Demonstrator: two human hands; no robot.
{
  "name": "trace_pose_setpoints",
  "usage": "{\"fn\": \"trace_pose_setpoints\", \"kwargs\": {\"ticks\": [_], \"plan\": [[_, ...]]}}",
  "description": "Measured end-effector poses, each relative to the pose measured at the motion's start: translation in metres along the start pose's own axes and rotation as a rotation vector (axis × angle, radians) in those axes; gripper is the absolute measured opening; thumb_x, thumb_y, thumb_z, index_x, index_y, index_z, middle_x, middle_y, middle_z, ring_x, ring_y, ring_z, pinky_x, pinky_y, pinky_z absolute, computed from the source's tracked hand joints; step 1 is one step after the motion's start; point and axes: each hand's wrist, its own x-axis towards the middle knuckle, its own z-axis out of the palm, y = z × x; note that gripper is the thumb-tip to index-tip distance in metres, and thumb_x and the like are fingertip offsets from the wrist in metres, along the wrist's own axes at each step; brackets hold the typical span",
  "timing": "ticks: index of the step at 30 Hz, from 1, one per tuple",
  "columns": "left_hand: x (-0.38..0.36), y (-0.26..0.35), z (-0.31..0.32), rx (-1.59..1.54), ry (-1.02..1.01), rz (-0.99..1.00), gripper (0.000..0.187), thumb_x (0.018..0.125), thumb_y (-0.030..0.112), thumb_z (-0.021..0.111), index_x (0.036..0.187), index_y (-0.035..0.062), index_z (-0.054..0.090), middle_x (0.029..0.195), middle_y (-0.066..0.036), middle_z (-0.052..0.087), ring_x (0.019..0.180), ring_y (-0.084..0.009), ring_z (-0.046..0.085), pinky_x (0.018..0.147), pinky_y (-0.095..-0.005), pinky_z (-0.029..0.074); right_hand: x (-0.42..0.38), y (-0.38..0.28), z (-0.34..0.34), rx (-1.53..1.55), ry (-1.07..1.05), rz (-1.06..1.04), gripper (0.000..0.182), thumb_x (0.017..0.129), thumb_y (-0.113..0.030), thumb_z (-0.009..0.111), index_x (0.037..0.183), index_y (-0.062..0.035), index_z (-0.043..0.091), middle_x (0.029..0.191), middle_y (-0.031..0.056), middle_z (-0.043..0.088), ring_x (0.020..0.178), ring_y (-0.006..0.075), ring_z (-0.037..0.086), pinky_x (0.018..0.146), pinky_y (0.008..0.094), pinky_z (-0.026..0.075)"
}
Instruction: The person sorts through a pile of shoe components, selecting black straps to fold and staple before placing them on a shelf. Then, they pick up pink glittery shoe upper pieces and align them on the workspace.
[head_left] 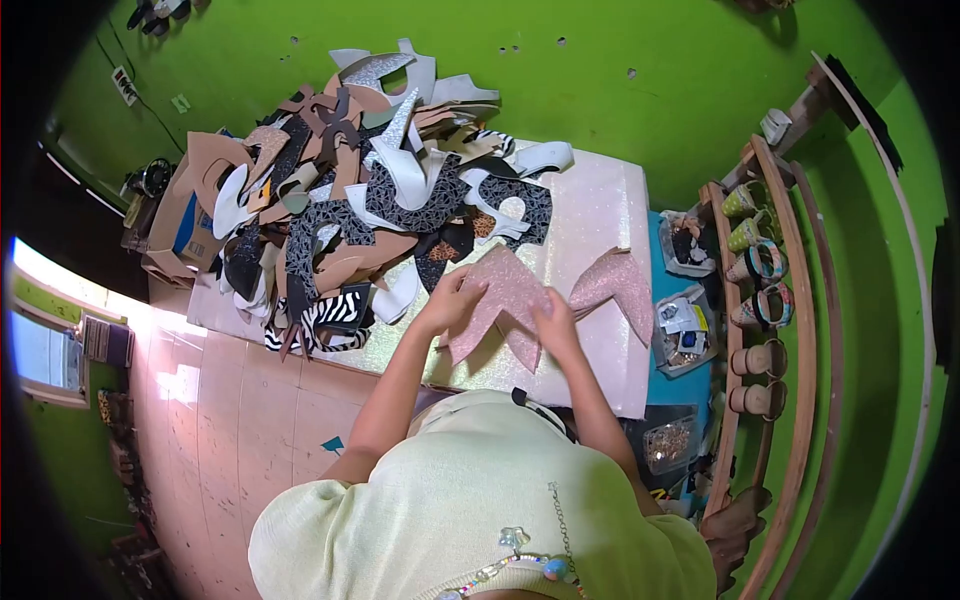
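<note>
A pink glitter shoe-upper piece, pointed at its lower ends, is held over the table by both hands. My left hand is closed on its left edge, thumb on top. On the right edge, my right hand grips the same piece with fingers and thumb. Just right of that hand lies another pink glitter upper piece, partly folded over on the pale sheet. A large heap of cut upper pieces in black, white, tan, silver and zebra print rises to the left.
The pale glittery sheet covers the table. Along its right side stand plastic containers on a blue surface, and a wooden rack with several sandals. A cardboard box sits beyond the heap at left.
</note>
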Motion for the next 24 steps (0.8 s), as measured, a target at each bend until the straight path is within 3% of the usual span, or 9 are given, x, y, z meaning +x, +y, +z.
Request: {"fn": "trace_pose_setpoints", "kwargs": {"ticks": [4,6,8,11,14,15,18,19,24], "plan": [[0.013,0.013,0.044,-0.093,-0.045,0.013,0.028,0.087,0.015,0.054,0.111,0.0008,0.051,0.093,-0.004,0.059,0.085,-0.0089,0.054,0.072,-0.0237,0.044,0.003,-0.005,-0.056,0.057,0.275,-0.075,0.034,0.079,-0.01,0.059,0.109,0.0052,0.051,0.1,0.0191,0.06,0.096,0.0242,0.056,0.087,0.0328,0.04],[0.033,0.0,0.054,0.063,-0.264,-0.165,0.024,0.086,0.015,0.055,0.106,0.001,0.053,0.084,-0.003,0.059,0.072,-0.008,0.055,0.06,-0.0229,0.044,0.011,0.012,-0.088,-0.051,0.385,-0.192,0.033,0.08,-0.008,0.058,0.11,0.0035,0.052,0.098,0.0167,0.06,0.088,0.023,0.059,0.076,0.0318,0.047],[0.056,-0.01,0.073,0.104,-0.279,-0.064,0.02,0.085,0.015,0.056,0.099,0.0009,0.054,0.076,-0.002,0.057,0.061,-0.0075,0.052,0.052,-0.0221,0.041,0.016,0.013,-0.118,0.272,0.351,-0.006,0.032,0.081,-0.009,0.058,0.11,0.0013,0.052,0.095,0.0152,0.06,0.077,0.021,0.06,0.057,0.0276,0.051],[0.085,-0.01,0.1,0.227,-0.285,0.011,0.016,0.083,0.014,0.058,0.091,-0.0001,0.056,0.072,-0.002,0.056,0.059,-0.0083,0.052,0.052,-0.0234,0.041,0.017,0.009,-0.148,0.135,0.435,0.014,0.028,0.083,-0.009,0.054,0.11,-0.001,0.053,0.092,0.0138,0.06,0.067,0.018,0.06,0.041,0.0224,0.047],[0.116,-0.033,0.12,0.313,-0.313,-0.018,0.013,0.081,0.013,0.06,0.082,0.0,0.056,0.068,-0.003,0.056,0.059,-0.0097,0.053,0.054,-0.0251,0.043,0.028,0.041,-0.165,0.069,0.44,0.074,0.028,0.082,-0.009,0.053,0.109,-0.0015,0.054,0.092,0.0154,0.06,0.074,0.0233,0.061,0.055,0.0294,0.051],[0.12,-0.039,0.125,0.408,-0.29,0.04,0.014,0.078,0.012,0.062,0.074,0.0003,0.055,0.065,-0.003,0.056,0.059,-0.0105,0.053,0.055,-0.0266,0.043,0.045,0.091,-0.171,-0.123,0.479,-0.075,0.029,0.08,-0.009,0.054,0.108,-0.002,0.054,0.095,0.0188,0.06,0.084,0.0315,0.06,0.072,0.0364,0.048],[0.132,-0.063,0.135,0.606,-0.29,0.069,0.014,0.075,0.011,0.065,0.072,0.0007,0.055,0.063,-0.004,0.057,0.057,-0.0101,0.05,0.055,-0.0276,0.043,0.028,0.087,-0.173,-0.264,0.511,0.014,0.03,0.077,-0.01,0.056,0.106,-0.0018,0.055,0.098,0.0216,0.059,0.093,0.0365,0.056,0.083,0.0393,0.042],[0.133,-0.071,0.136,0.547,-0.245,0.092,0.017,0.071,0.013,0.067,0.069,0.0005,0.056,0.057,-0.009,0.055,0.053,-0.0161,0.051,0.054,-0.0313,0.043,0.026,0.095,-0.172,-0.309,0.508,0.032,0.03,0.076,-0.013,0.057,0.104,-0.0022,0.056,0.099,0.0217,0.059,0.093,0.0375,0.056,0.08,0.0397,0.044],[0.135,-0.087,0.138,0.524,-0.266,-0.023,0.015,0.072,0.013,0.066,0.076,-0.0003,0.06,0.065,-0.01,0.06,0.059,-0.0173,0.054,0.061,-0.0309,0.046,0.022,0.108,-0.167,-0.42,0.461,0.251,0.035,0.071,-0.015,0.064,0.104,-0.0035,0.058,0.096,0.0215,0.06,0.092,0.0334,0.058,0.081,0.0374,0.044]]}}
